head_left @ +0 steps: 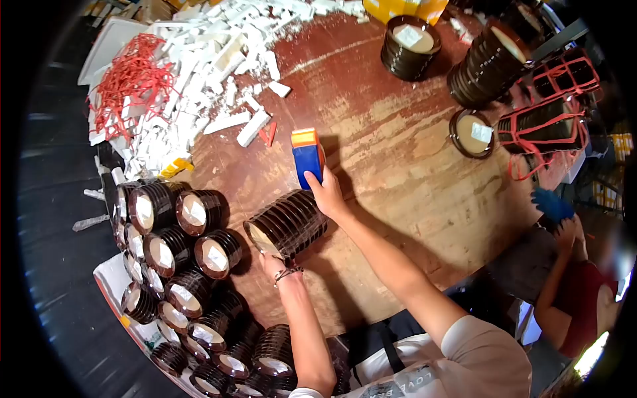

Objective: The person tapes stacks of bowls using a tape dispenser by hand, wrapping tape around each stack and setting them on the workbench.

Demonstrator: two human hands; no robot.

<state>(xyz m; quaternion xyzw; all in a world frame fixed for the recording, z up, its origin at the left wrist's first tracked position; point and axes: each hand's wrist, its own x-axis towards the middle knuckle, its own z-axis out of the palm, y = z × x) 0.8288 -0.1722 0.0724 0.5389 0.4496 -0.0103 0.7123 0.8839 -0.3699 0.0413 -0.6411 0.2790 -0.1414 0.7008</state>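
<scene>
A stack of dark brown, round rimmed dishes (pixel 292 222) lies on its side on the worktable. My left hand (pixel 271 263) grips its near-left end, fingers partly hidden by the dishes. Shiny clear wrap seems to cover the stack. Just beyond the stack's far-right end, my right hand (pixel 326 192) is closed round a blue-and-orange handheld tool (pixel 307 162). The tool points away from me, orange end foremost; its exact kind is unclear.
Several similar dish stacks (pixel 215 255) crowd the left edge. White foam pieces (pixel 225 60) and red strapping (pixel 136 83) cover the back left. More stacks (pixel 410 50) and a single dish (pixel 472 132) are at right. A co-worker's hand (pixel 567 232) holds something blue.
</scene>
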